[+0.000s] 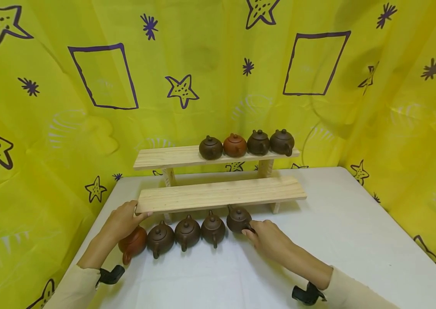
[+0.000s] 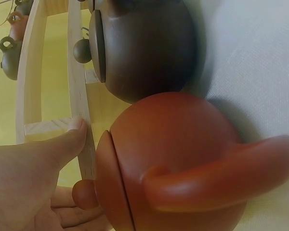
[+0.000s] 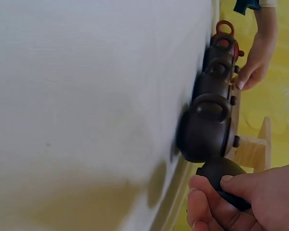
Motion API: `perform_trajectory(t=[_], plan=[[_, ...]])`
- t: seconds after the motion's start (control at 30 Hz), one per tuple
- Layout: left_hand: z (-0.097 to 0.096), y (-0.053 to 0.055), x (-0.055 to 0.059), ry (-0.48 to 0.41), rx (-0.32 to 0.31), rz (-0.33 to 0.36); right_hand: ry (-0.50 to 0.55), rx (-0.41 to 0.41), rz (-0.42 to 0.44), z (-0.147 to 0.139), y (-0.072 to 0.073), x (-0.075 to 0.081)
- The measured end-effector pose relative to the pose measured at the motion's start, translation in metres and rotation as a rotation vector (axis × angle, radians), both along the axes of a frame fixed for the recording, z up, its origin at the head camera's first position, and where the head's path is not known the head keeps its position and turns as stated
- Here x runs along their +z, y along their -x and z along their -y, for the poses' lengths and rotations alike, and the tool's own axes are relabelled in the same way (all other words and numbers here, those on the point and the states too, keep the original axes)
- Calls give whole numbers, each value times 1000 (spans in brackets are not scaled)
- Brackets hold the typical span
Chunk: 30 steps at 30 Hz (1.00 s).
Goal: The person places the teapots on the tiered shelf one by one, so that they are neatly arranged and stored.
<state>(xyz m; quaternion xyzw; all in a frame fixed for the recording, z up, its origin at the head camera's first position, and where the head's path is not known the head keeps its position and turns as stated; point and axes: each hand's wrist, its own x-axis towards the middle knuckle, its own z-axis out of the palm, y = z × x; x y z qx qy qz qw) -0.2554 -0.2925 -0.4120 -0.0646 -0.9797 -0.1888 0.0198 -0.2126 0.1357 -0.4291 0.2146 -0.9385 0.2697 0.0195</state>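
Note:
My left hand holds the left end of the lower plank of a wooden two-step shelf; in the left wrist view its thumb lies on the plank's edge. Just under that hand sits a reddish-brown teapot on the table. With my right hand I pinch the handle of a dark brown teapot, its spout toward the shelf. That teapot is at the right end of a front row; whether its base touches the table I cannot tell. Dark teapots stand between the two hands, handles toward me.
On the upper plank several teapots stand toward the right, one reddish among dark ones. The lower plank bears no teapots. A white cloth covers the table. Yellow patterned curtains hang behind and at both sides.

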Motion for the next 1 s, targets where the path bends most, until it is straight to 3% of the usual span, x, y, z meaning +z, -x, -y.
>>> perform_trajectory(t=[0.2,0.57,0.87,1.0], plan=[[1,0,0,-1,-1,5,59,22,28,3,6,14],[-1,-1,2,7,-7,-12,48,64,-43,28,23,49],[-1,-1,2,19,-11,-33,63,63,-108,72,52,83],[-1,-1,2,16,-8,-33,74,60,-90,91,66,99]])
